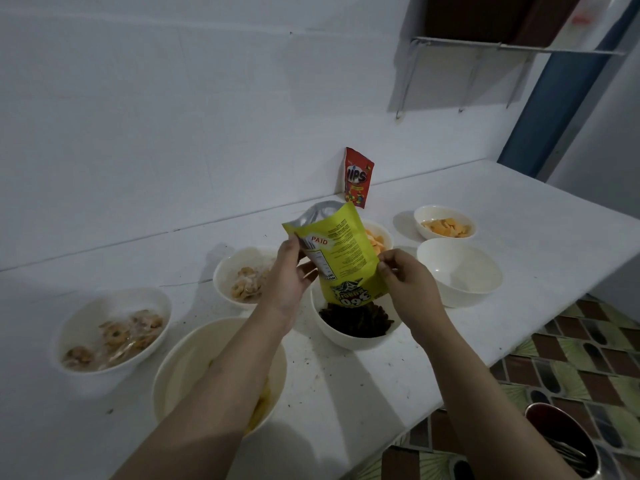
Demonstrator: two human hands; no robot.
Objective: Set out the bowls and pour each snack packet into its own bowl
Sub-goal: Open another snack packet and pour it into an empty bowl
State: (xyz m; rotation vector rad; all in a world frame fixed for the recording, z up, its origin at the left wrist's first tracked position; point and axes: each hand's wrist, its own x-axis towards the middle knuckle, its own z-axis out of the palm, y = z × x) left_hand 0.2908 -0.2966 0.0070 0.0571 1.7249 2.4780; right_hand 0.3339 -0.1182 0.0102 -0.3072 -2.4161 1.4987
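Both hands up over the white counter [346, 393], holding a yellow packet [343, 247] upside down, mouth pointing down, silver-lined end up top. Left hand [289, 277] grips the packet's left edge, thumb on front, fingers curled behind. Right hand [403, 275] pinches the right edge w/ thumb + fingertips. Print on packet reads inverted; "PAID" sticker near the top.

Packet mouth hangs right above a white bowl [349, 336] at counter centre, which has a heap of dark snack pieces [356, 322] in it. Can't tell if anything is falling at the moment.

Other bowls: empty bowl [459, 271] just right of the centre one. Far right bowl [445, 221] w/ orange-yellow crackers. Another bowl [379, 237] behind the packet, mostly hidden, orange pieces showing. Mid-left bowl [239, 277] w/ pale ring-shaped snacks. Far left bowl [110, 336] w/ similar ring snacks, blurry, look wrapped in clear plastic. Near bowl [194, 372] under the left forearm, some yellow stuff at its near rim, contents mostly hidden.

Red packet [358, 178] stands upright against the wall at the back, well apart from the hands. Crumbs scattered on counter. Wire shelf [512, 50] on wall top right. Patterned floor tiles [571, 358] to the right; dark round container [562, 441] bottom right corner.
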